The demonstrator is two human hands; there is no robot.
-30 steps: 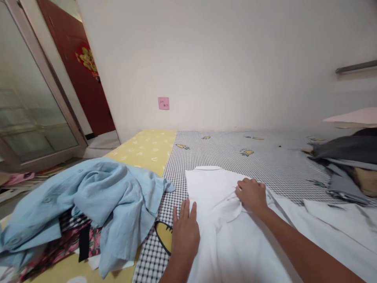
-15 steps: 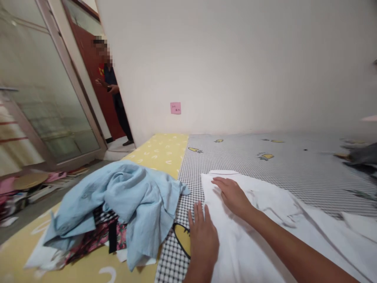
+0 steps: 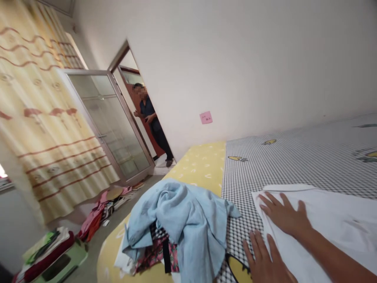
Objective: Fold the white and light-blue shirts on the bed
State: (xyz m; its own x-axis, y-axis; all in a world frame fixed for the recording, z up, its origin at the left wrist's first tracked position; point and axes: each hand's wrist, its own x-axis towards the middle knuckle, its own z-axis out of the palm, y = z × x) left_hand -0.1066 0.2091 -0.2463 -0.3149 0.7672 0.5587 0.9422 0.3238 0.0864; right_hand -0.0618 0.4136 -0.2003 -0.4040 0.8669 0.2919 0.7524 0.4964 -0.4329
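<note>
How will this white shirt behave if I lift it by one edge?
Probably floppy: the white shirt lies flat and thin under the right hand, so it should drape and sag. Likely light. Pushed, it may bunch rather than slide, as the crumpled blue shirt suggests.

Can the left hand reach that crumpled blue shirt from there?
Probably yes: the left hand lies flat on the black-and-white checked bed sheet, right beside the crumpled light-blue cloth shirt, with nothing between them.

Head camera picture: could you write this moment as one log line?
right hand: flat on white fabric garment | left hand: flat at its left edge | crumpled light-blue shirt: heaped to the left, untouched | person: in doorway
</note>
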